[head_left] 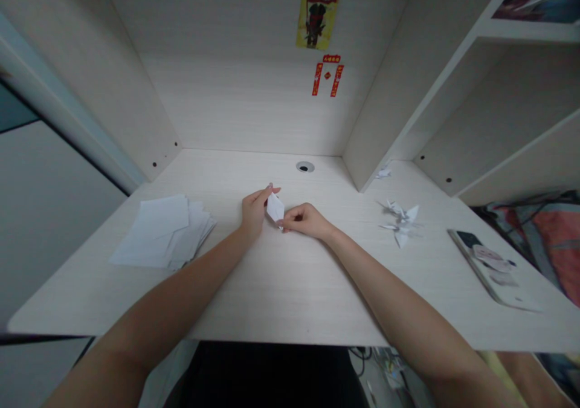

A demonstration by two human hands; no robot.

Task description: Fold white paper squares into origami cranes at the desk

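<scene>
A small folded piece of white paper [274, 207], diamond-shaped, stands between both hands at the middle of the pale wooden desk [290, 287]. My left hand [254, 208] pinches its upper left side with thumb and fingers. The lower tip of the paper is pinched by my right hand [304, 219], whose fingers are curled closed. Both forearms reach in from the bottom edge of the view.
A loose stack of white paper sheets [165, 231] lies to the left. Folded paper cranes [401, 220] sit to the right, one more [383, 172] by the shelf divider. A phone [492, 266] lies at the far right. A cable hole [305, 166] is at the back.
</scene>
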